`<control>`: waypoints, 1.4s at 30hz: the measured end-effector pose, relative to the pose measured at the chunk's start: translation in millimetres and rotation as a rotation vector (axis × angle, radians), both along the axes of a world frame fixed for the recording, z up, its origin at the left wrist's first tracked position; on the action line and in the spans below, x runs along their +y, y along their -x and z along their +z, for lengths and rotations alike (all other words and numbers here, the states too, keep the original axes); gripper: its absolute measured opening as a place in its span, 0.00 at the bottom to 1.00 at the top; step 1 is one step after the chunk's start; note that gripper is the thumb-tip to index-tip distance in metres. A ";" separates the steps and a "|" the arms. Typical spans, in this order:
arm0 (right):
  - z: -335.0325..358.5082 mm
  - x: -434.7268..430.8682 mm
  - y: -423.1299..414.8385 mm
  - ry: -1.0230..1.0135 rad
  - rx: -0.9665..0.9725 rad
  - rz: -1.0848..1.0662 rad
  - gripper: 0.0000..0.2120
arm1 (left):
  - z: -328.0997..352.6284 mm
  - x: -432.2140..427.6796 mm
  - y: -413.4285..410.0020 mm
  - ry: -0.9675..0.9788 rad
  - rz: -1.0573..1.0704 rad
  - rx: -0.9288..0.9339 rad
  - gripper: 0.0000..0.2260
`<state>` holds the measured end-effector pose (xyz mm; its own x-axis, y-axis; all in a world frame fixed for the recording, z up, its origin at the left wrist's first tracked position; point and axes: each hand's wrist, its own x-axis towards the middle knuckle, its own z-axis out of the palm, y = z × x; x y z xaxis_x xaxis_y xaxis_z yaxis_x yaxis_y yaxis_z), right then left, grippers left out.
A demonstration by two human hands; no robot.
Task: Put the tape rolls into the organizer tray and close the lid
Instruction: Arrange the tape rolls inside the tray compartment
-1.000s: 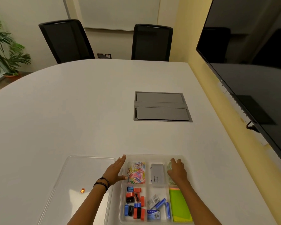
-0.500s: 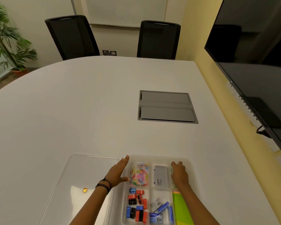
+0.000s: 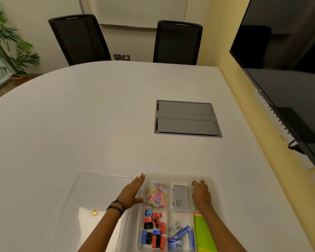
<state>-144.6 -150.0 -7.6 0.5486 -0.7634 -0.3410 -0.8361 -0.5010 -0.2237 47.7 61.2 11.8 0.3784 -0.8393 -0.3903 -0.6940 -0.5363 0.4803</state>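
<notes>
Hands are both at the near edge of the white counter (image 3: pixel 80 115), working at a clear plastic organizer tray (image 3: pixel 178 175) with its compartments uncovered. My view shows the right hand (image 3: pixel 201 196) lying palm down in the far right compartment, fingers curled over a clear greenish tape roll (image 3: pixel 193 189). Only thin arcs of the roll peek out past the hand's left edge, so I cannot tell how many rolls lie under it.

The left hand (image 3: pixel 133 192) is flat with its fingers straight and together. It rests along the tray's left wall, with the thumb reaching towards the coloured paper clips (image 3: pixel 156 195) in the far left compartment. Black bands (image 3: pixel 116 206) circle that wrist.

The clear plastic lid (image 3: pixel 91 193) lies flat on the counter just left of the tray, with a small orange sticker (image 3: pixel 95 212) on it. The left forearm crosses over its right edge.

Between the clips and the tape compartment sits a grey box marked camlin (image 3: pixel 180 199). Nearer to me, red, blue and black sharpeners (image 3: pixel 153 228) fill the left compartment and blue staple boxes (image 3: pixel 178 235) fill the middle one. A green and yellow paper pad (image 3: pixel 204 233) lies on the right, just near of the tape.

Farther out, a grey hatch (image 3: pixel 186 118) is set into the counter. Two black office chairs (image 3: pixel 80 39) stand at the far edge. A large dark screen (image 3: pixel 289 60) hangs on the right wall, and a green potted plant (image 3: pixel 5 42) stands far left.
</notes>
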 end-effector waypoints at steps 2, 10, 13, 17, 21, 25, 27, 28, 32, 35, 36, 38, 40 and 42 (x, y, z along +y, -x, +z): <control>-0.3 0.7 -0.1 0.001 -0.008 -0.013 0.18 | 0.0 -0.8 0.3 -0.011 -0.005 -0.013 0.43; 1.4 2.2 -1.9 0.003 0.007 -0.036 0.20 | -0.3 -2.2 0.1 -0.055 -0.009 -0.059 0.42; 2.8 3.0 -1.0 -0.003 0.013 -0.034 0.20 | 0.1 -2.1 0.2 -0.058 -0.006 -0.063 0.42; 2.4 4.1 4.9 -0.017 -0.013 -0.030 0.23 | 0.4 -2.4 0.8 -0.059 -0.003 -0.063 0.42; 4.0 4.7 12.1 -0.030 -0.073 -0.025 0.24 | -0.9 -1.4 1.1 -0.057 0.000 -0.070 0.41; 9.1 4.0 15.6 -0.023 -0.139 -0.040 0.24 | -1.3 0.6 2.5 -0.037 0.031 -0.087 0.40; 12.5 4.5 18.1 -0.016 -0.183 -0.055 0.22 | -2.9 3.8 5.6 -0.014 0.067 -0.082 0.39; 14.1 5.0 19.5 -0.011 -0.205 -0.072 0.21 | -3.6 5.4 7.6 -0.004 0.086 -0.074 0.38; 16.8 9.2 27.9 0.017 -0.163 -0.138 0.21 | -4.3 7.6 12.6 0.019 0.123 -0.063 0.37; 16.0 14.2 35.8 -0.018 -0.031 -0.145 0.26 | -3.4 7.8 13.1 0.022 0.125 -0.061 0.36; 15.7 15.7 38.1 -0.029 -0.010 -0.150 0.27 | -3.2 8.1 13.2 0.023 0.122 -0.059 0.36; 16.4 18.4 40.8 -0.036 -0.003 -0.162 0.28 | -3.0 8.0 13.9 0.022 0.119 -0.056 0.35; 18.4 20.5 41.8 -0.044 -0.010 -0.167 0.29 | -2.4 7.3 14.4 0.019 0.116 -0.059 0.35; 20.8 22.3 42.2 -0.051 -0.013 -0.163 0.29 | -2.5 6.8 14.8 0.016 0.118 -0.060 0.35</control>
<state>-186.8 -127.7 13.2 0.4235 -0.8244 -0.3755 -0.9022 -0.3465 -0.2568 32.9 67.9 9.3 0.4972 -0.7936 -0.3507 -0.6542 -0.6084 0.4493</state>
